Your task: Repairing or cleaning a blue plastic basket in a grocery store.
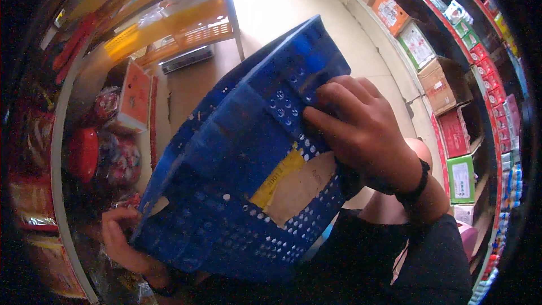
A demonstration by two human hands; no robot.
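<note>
A blue plastic crate (220,152) with rows of small round holes hangs tilted in front of my body. On its side are a yellow label (276,178) and a torn patch of brown paper (302,192). My left hand (124,243) grips the crate's lower left corner, its fingers bent around the edge and partly hidden. Higher up on the right, my right hand (361,121) presses on the crate's side with curled fingers; the fingertips sit at the edge of the holed part. The crate's inside is out of sight.
Shelves with small boxes and a green-and-white carton (462,179) line the right. On the left are a jar with a red lid (84,155), an orange-and-white carton (134,96) and a yellow basket (206,34) on a rack. A tiled floor (276,0) runs between them.
</note>
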